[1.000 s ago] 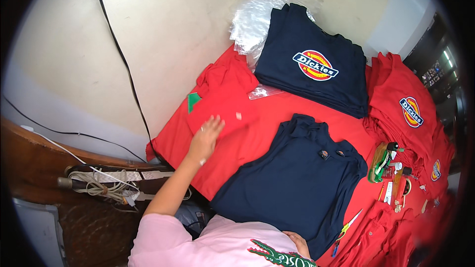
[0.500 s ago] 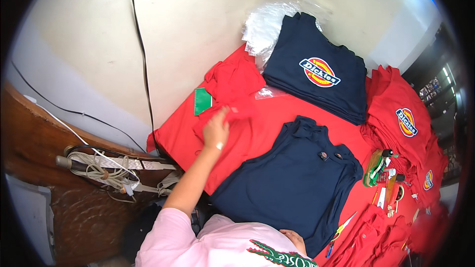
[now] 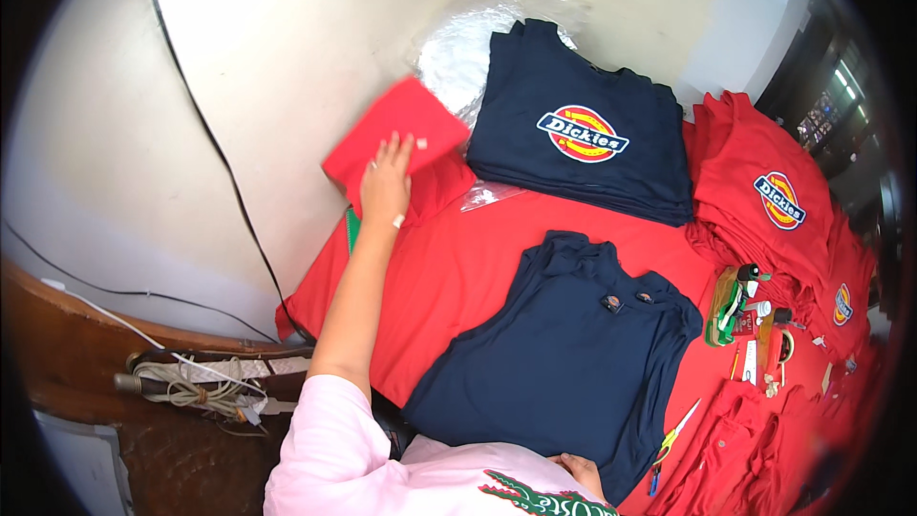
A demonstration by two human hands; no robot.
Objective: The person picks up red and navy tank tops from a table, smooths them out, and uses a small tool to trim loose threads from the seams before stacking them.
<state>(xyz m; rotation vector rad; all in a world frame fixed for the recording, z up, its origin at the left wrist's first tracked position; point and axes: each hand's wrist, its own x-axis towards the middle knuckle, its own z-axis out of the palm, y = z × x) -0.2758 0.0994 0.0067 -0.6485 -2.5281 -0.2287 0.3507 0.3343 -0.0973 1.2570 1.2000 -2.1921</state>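
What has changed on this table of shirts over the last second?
The left hand reached farther up the table and has lifted a fold of the red shirt up toward the wall. The navy shirt spread in front, the navy stack and the right hand at its hem stayed put.

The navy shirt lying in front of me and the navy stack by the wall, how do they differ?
The navy shirt is a single garment spread open with its plain side up; the navy stack is several folded shirts piled together, an oval emblem on top. The shirt lies nearer; the stack sits against clear plastic. Both are navy and rest on red fabric.
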